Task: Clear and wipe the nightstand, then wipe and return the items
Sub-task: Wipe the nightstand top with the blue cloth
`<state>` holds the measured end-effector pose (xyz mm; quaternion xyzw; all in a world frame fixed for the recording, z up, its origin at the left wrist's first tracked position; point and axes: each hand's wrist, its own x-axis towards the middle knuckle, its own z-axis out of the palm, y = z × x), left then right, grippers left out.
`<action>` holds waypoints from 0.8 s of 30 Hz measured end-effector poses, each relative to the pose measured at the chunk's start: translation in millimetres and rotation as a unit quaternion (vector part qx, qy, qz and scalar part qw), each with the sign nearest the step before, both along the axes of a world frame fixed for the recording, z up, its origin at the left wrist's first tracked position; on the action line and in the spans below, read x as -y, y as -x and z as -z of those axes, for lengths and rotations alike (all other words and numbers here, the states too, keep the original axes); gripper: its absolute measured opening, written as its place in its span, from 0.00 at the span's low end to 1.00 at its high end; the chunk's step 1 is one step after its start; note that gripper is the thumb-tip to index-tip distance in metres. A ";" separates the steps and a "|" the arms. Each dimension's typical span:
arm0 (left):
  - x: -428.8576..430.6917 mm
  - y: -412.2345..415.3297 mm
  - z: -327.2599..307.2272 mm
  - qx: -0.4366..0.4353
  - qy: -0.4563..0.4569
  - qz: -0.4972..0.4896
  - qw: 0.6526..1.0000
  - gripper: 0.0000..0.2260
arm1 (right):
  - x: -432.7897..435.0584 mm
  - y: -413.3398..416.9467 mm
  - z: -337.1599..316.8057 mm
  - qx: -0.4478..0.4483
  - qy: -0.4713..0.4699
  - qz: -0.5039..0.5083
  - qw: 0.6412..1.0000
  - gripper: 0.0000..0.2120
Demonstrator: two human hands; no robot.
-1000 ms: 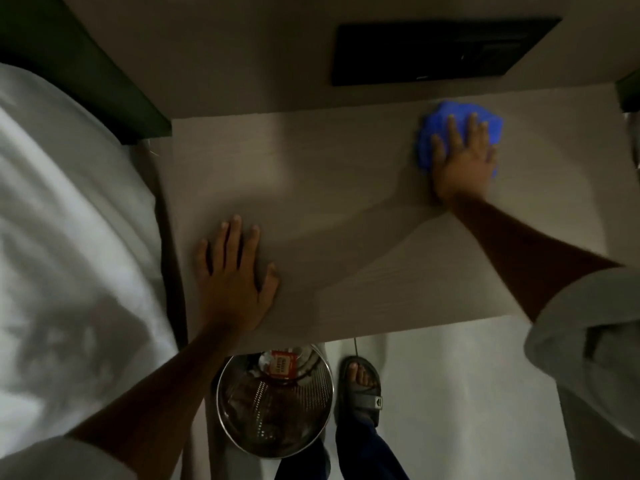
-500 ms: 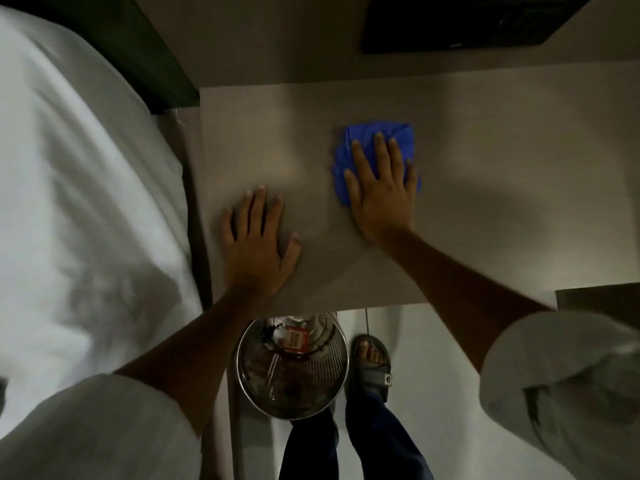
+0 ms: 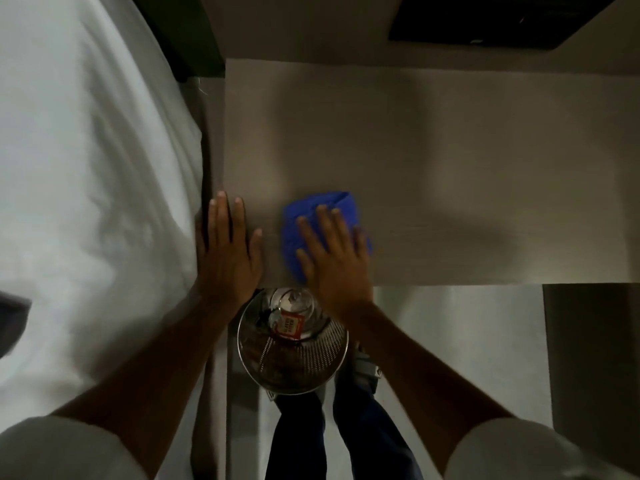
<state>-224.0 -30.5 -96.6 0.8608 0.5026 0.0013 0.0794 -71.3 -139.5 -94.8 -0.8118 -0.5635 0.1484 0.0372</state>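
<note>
The nightstand is a pale wood-grain top with nothing standing on it. A blue cloth lies near its front left corner, and my right hand presses flat on it with fingers spread. My left hand rests flat at the nightstand's left front edge, fingers apart, holding nothing, touching the bed's side. The two hands are a short gap apart.
A white bed fills the left. Below the nightstand's front edge stands a perforated metal bin holding a bottle with a red label. My sandalled foot is beside the bin. A dark panel is on the wall behind.
My right hand has dragged the blue cloth from the far right of the top towards the front left corner. My left hand has slid to the left edge.
</note>
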 end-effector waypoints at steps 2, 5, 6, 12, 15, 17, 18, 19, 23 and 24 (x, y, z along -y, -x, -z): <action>0.5 -4.1 1.5 -0.005 0.000 -0.002 1.000 0.28 | -6.5 -30.7 3.2 0.007 0.002 0.088 0.996 0.27; 2.1 -13.3 6.0 -0.010 -0.013 0.030 0.999 0.29 | -42.4 -49.3 2.6 0.014 -0.006 0.194 0.981 0.26; 1.7 -16.9 6.9 -0.005 -0.012 0.037 0.999 0.30 | -59.5 -46.5 2.1 0.009 -0.013 0.188 0.982 0.26; 2.2 -26.6 7.6 0.011 0.025 0.049 0.998 0.32 | -150.8 -78.8 1.5 -0.005 -0.014 0.051 0.999 0.26; 0.8 -24.7 5.9 0.014 0.041 0.045 0.998 0.32 | -190.1 -85.4 -4.5 -0.017 0.025 0.122 0.992 0.27; 0.0 -24.0 4.4 0.016 0.035 0.048 0.998 0.32 | -213.0 -67.4 -11.5 -0.023 0.041 0.040 0.998 0.26; -0.7 -23.8 3.8 0.018 0.030 0.049 0.998 0.32 | -222.8 -56.9 -15.2 -0.022 0.049 -0.033 0.998 0.26; 0.2 -23.4 3.8 0.019 0.029 0.051 0.998 0.32 | -228.0 -48.3 -17.0 -0.016 0.057 -0.110 0.992 0.26; 0.3 -24.4 4.3 0.019 0.039 0.053 0.998 0.33 | -223.0 -61.2 -16.4 -0.015 0.048 -0.171 0.984 0.26; 0.5 -24.6 4.4 0.023 0.038 0.052 0.998 0.32 | -212.8 -67.1 -14.8 -0.021 0.037 -0.130 0.991 0.25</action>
